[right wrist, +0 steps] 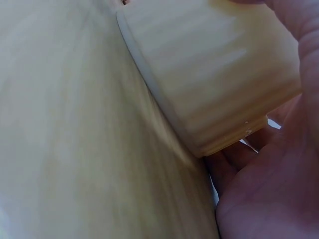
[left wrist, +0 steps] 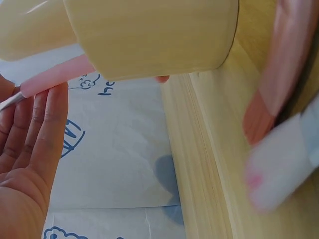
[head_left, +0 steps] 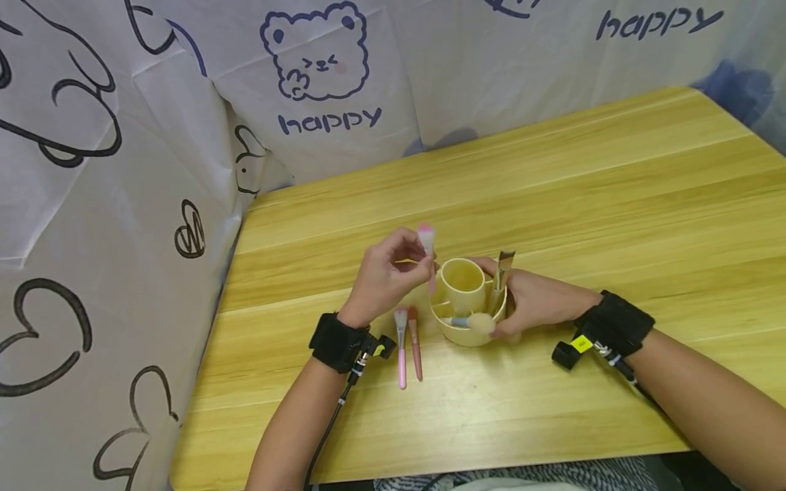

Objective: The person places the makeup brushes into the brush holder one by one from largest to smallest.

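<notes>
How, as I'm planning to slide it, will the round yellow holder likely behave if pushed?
The round yellow holder would probably slide rather than tip, given its wide body. Its smooth, evenly curved wall suggests stiff plastic, possibly slippery. The pale-headed brush, its head near the rim, might shift.

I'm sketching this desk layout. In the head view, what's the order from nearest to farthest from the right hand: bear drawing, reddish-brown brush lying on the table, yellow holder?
1. Yellow holder: gripped by the right hand.
2. Reddish-brown brush: on the table, left of the holder.
3. Bear drawing: far back, on the white sheet.
</notes>
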`<move>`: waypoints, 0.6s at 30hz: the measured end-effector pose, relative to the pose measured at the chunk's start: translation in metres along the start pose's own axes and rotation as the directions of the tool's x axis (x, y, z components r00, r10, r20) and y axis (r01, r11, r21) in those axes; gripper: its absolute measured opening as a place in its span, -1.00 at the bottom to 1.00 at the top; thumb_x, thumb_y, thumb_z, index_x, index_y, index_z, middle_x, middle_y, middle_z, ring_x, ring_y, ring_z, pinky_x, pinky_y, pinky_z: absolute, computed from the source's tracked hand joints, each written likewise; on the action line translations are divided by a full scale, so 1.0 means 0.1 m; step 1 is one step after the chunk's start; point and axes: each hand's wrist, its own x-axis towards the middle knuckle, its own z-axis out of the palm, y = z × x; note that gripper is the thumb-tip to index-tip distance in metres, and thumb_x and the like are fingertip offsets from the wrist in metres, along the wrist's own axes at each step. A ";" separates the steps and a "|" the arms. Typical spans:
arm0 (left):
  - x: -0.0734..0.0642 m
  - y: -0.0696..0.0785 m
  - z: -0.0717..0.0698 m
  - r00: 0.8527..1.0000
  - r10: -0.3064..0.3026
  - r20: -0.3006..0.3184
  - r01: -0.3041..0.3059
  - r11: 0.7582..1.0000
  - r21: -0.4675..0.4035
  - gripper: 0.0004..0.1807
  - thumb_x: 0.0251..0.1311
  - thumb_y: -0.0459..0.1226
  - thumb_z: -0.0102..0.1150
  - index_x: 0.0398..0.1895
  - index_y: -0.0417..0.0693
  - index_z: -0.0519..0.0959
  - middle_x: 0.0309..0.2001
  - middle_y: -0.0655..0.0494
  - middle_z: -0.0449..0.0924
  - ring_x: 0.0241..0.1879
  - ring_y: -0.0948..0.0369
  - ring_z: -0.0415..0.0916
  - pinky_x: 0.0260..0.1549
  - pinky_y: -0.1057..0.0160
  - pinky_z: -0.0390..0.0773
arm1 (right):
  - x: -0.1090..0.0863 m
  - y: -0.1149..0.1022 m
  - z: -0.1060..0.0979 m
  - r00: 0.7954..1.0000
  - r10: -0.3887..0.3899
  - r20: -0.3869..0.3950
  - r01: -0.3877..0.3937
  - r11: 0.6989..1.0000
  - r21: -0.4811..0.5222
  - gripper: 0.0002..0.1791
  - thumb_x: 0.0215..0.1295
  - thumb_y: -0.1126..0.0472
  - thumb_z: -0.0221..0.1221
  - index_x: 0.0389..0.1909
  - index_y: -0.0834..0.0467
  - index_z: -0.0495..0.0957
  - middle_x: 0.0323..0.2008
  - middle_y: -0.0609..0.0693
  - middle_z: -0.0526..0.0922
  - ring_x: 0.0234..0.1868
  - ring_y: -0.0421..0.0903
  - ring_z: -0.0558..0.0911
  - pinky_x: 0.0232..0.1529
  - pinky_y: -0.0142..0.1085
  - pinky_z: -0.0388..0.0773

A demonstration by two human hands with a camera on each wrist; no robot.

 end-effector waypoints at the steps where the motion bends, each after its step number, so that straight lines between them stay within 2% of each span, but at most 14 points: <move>1: 0.00 0.00 0.00 1.000 -0.001 0.004 0.001 1.000 -0.002 -0.85 0.29 -0.48 0.22 -0.10 -0.30 0.55 -0.16 -0.24 0.70 -0.14 -0.08 0.75 -0.13 0.27 0.81 | 0.00 0.00 0.00 1.000 0.003 0.000 -0.003 1.000 -0.003 0.22 0.02 0.12 0.53 0.63 -0.11 -0.03 0.38 -0.10 0.51 0.34 -0.15 0.51 0.40 -0.50 0.37; 11: 0.01 -0.02 -0.01 0.996 -0.015 0.092 0.021 0.998 -0.065 -0.80 0.25 -0.50 0.28 -0.07 -0.26 0.60 -0.10 -0.22 0.70 -0.09 -0.04 0.76 0.01 0.15 0.80 | 0.00 0.01 0.00 1.000 0.004 0.002 -0.004 1.000 0.001 0.21 0.02 0.12 0.53 0.62 -0.10 -0.02 0.38 -0.10 0.51 0.34 -0.15 0.51 0.40 -0.51 0.35; 16: 0.00 -0.01 -0.03 0.984 -0.028 0.176 0.041 0.997 -0.070 -0.79 0.28 -0.52 0.27 -0.04 -0.28 0.61 -0.02 -0.22 0.67 0.01 -0.07 0.75 0.05 0.20 0.78 | 0.00 0.00 0.00 1.000 0.010 0.002 -0.010 1.000 0.007 0.22 0.02 0.11 0.54 0.62 -0.11 -0.02 0.39 -0.10 0.51 0.33 -0.14 0.51 0.39 -0.51 0.36; 18: 0.00 0.00 -0.05 0.974 -0.051 0.220 0.060 0.998 -0.035 -0.81 0.27 -0.50 0.29 -0.06 -0.25 0.62 -0.03 -0.18 0.67 0.04 -0.03 0.74 0.07 0.24 0.77 | 0.00 0.00 0.01 1.000 0.015 0.001 -0.015 1.000 0.005 0.22 0.02 0.11 0.54 0.62 -0.10 -0.02 0.39 -0.09 0.51 0.32 -0.14 0.51 0.39 -0.52 0.36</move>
